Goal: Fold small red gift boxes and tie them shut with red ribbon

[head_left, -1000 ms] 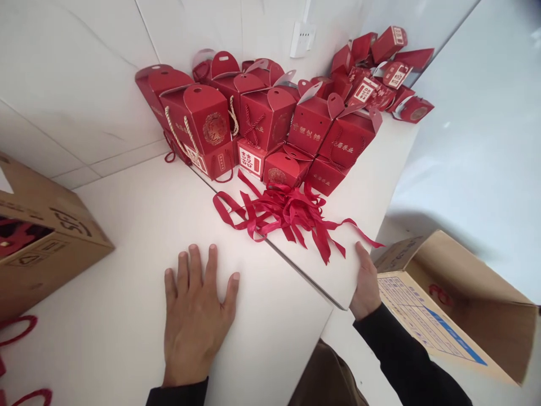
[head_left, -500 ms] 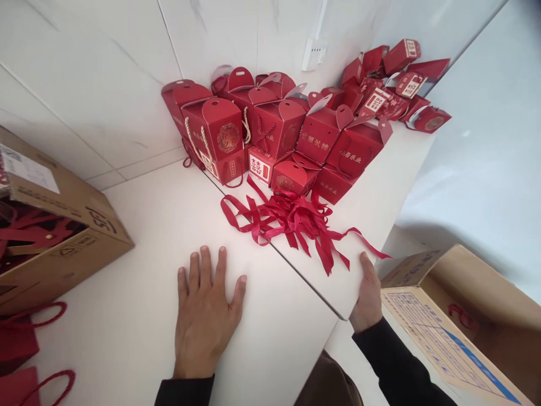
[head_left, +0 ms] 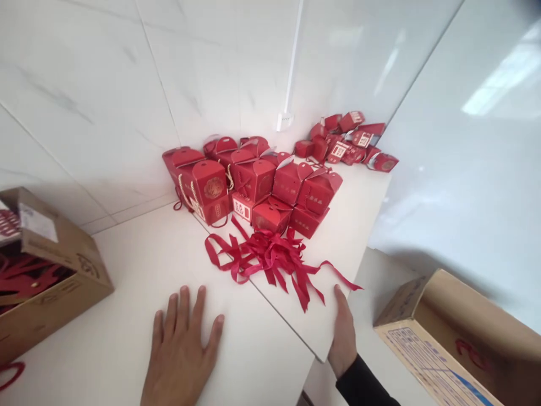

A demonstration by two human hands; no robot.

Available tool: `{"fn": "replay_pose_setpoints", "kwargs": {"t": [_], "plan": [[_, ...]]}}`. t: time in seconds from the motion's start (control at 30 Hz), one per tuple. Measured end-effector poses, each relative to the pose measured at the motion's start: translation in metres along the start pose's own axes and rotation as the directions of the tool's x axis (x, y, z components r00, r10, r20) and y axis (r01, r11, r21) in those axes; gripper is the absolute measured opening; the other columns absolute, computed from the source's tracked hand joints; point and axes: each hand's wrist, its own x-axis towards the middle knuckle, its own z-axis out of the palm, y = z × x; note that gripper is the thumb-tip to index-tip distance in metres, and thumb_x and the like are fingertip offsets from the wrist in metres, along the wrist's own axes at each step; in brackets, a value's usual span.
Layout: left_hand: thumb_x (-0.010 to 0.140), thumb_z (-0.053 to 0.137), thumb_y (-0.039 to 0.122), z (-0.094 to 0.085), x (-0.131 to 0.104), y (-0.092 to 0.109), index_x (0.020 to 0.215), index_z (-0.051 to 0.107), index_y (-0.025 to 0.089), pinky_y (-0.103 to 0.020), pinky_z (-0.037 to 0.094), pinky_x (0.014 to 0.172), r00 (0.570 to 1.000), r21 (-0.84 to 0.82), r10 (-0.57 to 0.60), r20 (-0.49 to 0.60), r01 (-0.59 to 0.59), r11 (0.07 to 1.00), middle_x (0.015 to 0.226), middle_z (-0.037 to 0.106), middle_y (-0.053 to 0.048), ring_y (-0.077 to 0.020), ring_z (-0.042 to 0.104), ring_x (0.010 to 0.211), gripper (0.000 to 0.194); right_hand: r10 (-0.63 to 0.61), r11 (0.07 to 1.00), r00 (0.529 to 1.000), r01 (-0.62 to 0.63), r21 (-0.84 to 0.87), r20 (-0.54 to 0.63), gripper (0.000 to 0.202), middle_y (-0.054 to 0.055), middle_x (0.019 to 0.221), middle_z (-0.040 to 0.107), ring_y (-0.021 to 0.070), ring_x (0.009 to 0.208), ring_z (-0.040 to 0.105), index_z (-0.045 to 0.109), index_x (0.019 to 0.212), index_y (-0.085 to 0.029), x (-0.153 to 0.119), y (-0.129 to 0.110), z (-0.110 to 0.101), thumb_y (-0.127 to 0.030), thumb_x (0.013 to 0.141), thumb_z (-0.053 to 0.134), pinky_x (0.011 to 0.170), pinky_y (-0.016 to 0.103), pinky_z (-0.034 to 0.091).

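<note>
My left hand point(head_left: 181, 349) lies palm down on the white tabletop point(head_left: 139, 270), fingers spread, holding nothing. At the right, my right hand point(head_left: 344, 335) is at the table's edge near its corner. Its thumb rests along the top, while the other fingers are mostly hidden beyond the edge, as if gripping it. Between and beyond the hands lies a loose heap of red ribbons point(head_left: 274, 254), one tail reaching toward the right thumb. Behind the heap, several red gift boxes point(head_left: 253, 177) with gold print and cord handles are stacked in two layers.
More red boxes point(head_left: 338, 149) lie jumbled in the far corner, below a wall socket point(head_left: 284, 121). An open cardboard box point(head_left: 54, 304) with red items stands at the left. Lower right, another open carton point(head_left: 418, 349) holds a small red piece. A seam crosses the tabletop.
The view has tilted upward, so the table and boxes sit lower and show more wall. Both hands keep about the same places on the table.
</note>
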Motion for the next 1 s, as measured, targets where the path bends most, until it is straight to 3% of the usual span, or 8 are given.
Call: {"fn": "replay_pose_setpoints", "kwargs": {"t": [0.27,0.4,0.5,0.6,0.67,0.8,0.9,1.0], "plan": [[0.107,0.041,0.039,-0.01,-0.005,0.0,0.137,0.067,0.005,-0.069,0.04,0.119,0.99,-0.183,-0.088,-0.114,0.066,0.981,0.15,0.06,-0.028,-0.0439,0.052,0.145,0.052,-0.192,0.937,0.979,0.164,-0.308,-0.062,0.035,0.01,0.129,0.069,0.0248,0.107,0.071,0.067,0.13,-0.018,0.008,-0.007,-0.033,-0.043,0.104,0.066,0.09,0.046,0.061],[0.108,0.041,0.037,-0.01,-0.007,-0.002,0.134,0.067,0.01,-0.065,0.042,0.12,0.977,-0.201,-0.172,-0.13,0.144,0.969,0.144,0.065,-0.022,-0.0379,0.057,0.141,0.046,-0.444,0.768,0.894,0.339,-0.544,-0.069,0.044,0.011,0.138,0.063,0.03,0.119,0.064,0.06,0.139,-0.02,0.019,-0.038,-0.047,-0.043,0.102,0.067,0.101,0.054,0.053],[0.108,0.041,0.035,-0.009,-0.007,-0.002,0.132,0.067,0.011,-0.064,0.04,0.122,0.971,-0.235,-0.197,-0.136,0.161,0.958,0.14,0.067,-0.021,-0.036,0.058,0.14,0.043,-0.493,0.563,0.839,0.509,-0.651,0.229,0.038,0.01,0.126,0.068,0.0314,0.116,0.064,0.068,0.124,-0.022,0.023,-0.058,-0.026,-0.048,0.097,0.071,0.106,0.057,0.048],[0.108,0.042,0.031,-0.009,-0.008,-0.001,0.13,0.068,0.01,-0.065,0.04,0.122,0.97,-0.259,-0.197,-0.139,0.156,0.953,0.136,0.069,-0.021,-0.0365,0.058,0.138,0.04,-0.384,0.385,0.759,0.649,-0.657,0.525,0.04,0.009,0.124,0.07,0.0298,0.118,0.064,0.069,0.128,-0.021,0.029,-0.056,0.016,-0.046,0.096,0.074,0.108,0.057,0.047],[0.107,0.042,0.03,-0.009,-0.01,-0.002,0.128,0.069,0.01,-0.066,0.041,0.12,0.969,-0.267,-0.2,-0.146,0.156,0.951,0.134,0.069,-0.021,-0.0371,0.059,0.137,0.039,-0.308,0.309,0.712,0.702,-0.641,0.631,0.034,0.008,0.125,0.071,0.0269,0.113,0.068,0.069,0.127,-0.02,0.037,-0.048,0.042,-0.042,0.1,0.071,0.101,0.053,0.054],[0.106,0.044,0.026,-0.008,-0.013,-0.002,0.125,0.071,0.01,-0.064,0.042,0.12,0.963,-0.28,-0.217,-0.159,0.167,0.946,0.13,0.071,-0.02,-0.0372,0.061,0.133,0.037,-0.274,0.23,0.67,0.743,-0.629,0.69,0.026,0.008,0.123,0.072,0.0219,0.1,0.072,0.07,0.122,-0.02,0.06,-0.052,0.063,-0.038,0.104,0.068,0.088,0.043,0.061],[0.106,0.044,0.025,-0.007,-0.012,-0.002,0.125,0.071,0.011,-0.062,0.043,0.12,0.958,-0.296,-0.235,-0.164,0.179,0.938,0.129,0.071,-0.019,-0.0359,0.061,0.133,0.036,-0.401,0.192,0.666,0.732,-0.654,0.628,0.027,0.009,0.127,0.07,0.0228,0.103,0.071,0.069,0.124,-0.021,0.074,-0.078,0.062,-0.039,0.105,0.066,0.089,0.044,0.062],[0.106,0.043,0.025,-0.006,-0.01,-0.002,0.125,0.071,0.011,-0.061,0.043,0.12,0.955,-0.313,-0.246,-0.167,0.185,0.931,0.128,0.072,-0.019,-0.035,0.061,0.132,0.036,-0.497,0.138,0.605,0.763,-0.632,0.622,0.03,0.011,0.139,0.066,0.0262,0.115,0.067,0.067,0.131,-0.025,0.068,-0.092,0.068,-0.041,0.106,0.063,0.097,0.049,0.059]]}}
